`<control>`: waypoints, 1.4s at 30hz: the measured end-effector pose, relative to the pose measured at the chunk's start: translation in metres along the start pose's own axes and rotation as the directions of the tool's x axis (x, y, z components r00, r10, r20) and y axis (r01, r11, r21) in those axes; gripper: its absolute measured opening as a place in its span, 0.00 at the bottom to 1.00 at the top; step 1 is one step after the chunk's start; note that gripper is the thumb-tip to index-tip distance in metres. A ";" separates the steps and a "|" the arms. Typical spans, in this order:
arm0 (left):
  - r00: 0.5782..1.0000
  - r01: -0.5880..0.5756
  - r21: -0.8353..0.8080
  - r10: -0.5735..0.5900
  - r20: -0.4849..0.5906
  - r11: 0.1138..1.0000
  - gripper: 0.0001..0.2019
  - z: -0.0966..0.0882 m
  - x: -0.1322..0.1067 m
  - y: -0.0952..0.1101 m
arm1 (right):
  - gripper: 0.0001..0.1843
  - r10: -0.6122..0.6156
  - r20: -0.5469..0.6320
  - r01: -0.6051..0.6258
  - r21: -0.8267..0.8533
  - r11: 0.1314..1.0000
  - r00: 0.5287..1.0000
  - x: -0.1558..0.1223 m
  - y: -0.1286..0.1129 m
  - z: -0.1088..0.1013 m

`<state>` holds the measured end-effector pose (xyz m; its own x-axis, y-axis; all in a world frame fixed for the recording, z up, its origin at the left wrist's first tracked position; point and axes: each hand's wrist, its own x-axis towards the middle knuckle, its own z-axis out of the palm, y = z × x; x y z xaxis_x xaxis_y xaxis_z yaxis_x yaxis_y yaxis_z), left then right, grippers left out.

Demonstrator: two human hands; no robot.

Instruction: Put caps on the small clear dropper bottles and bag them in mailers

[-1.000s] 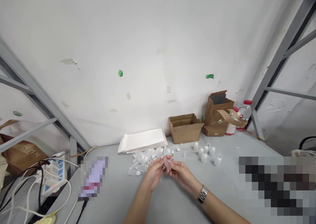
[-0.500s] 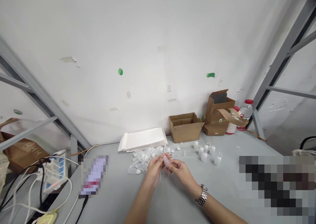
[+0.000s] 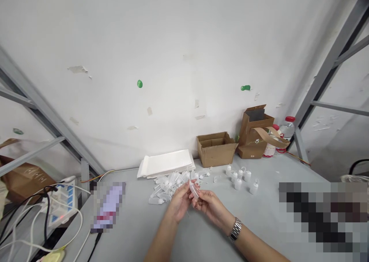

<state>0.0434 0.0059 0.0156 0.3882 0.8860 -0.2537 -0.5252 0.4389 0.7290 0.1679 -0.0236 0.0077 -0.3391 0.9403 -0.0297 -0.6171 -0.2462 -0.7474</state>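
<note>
Between my two hands is a small clear plastic bottle (image 3: pixel 194 192), tilted, its upper end toward my left fingers. My left hand (image 3: pixel 180 202) pinches it near the top. My right hand (image 3: pixel 210 204), with a metal watch on the wrist, grips its lower part. Just behind my left hand lies a loose pile of similar clear bottles and caps (image 3: pixel 165 185). Several capped white bottles (image 3: pixel 238 183) stand upright on the table to the right of my hands.
On the grey table (image 3: pixel 129 231), white padded envelopes (image 3: pixel 167 162), an open cardboard box (image 3: pixel 217 154) and a brown paper bag (image 3: pixel 253 139) line the wall. A power strip (image 3: pixel 62 204) with tangled cables is at the left, beside a blurred phone-like object (image 3: pixel 109 206).
My right hand has shifted its hold slightly down the bottle, and more of the clear bottle shows between my hands. The pile and the standing bottles look the same.
</note>
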 end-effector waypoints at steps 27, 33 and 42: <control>0.996 -0.079 0.075 0.075 0.052 0.994 0.15 -0.001 0.001 0.000 | 0.22 -0.089 -0.067 0.074 -0.202 0.977 0.994 0.001 0.000 -0.001; 0.995 -0.077 0.042 0.074 0.072 0.996 0.14 -0.002 0.002 -0.003 | 0.22 -0.086 -0.053 0.074 -0.191 0.979 0.995 0.003 -0.002 -0.002; 0.998 -0.056 -0.051 0.057 0.029 0.997 0.15 -0.001 0.001 -0.005 | 0.22 -0.160 -0.077 0.109 -0.446 0.888 0.984 0.002 -0.002 -0.001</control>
<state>0.0459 0.0052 0.0114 0.3791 0.9050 -0.1930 -0.5838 0.3958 0.7089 0.1691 -0.0211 0.0087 -0.1801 0.9829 0.0388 -0.2681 -0.0111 -0.9633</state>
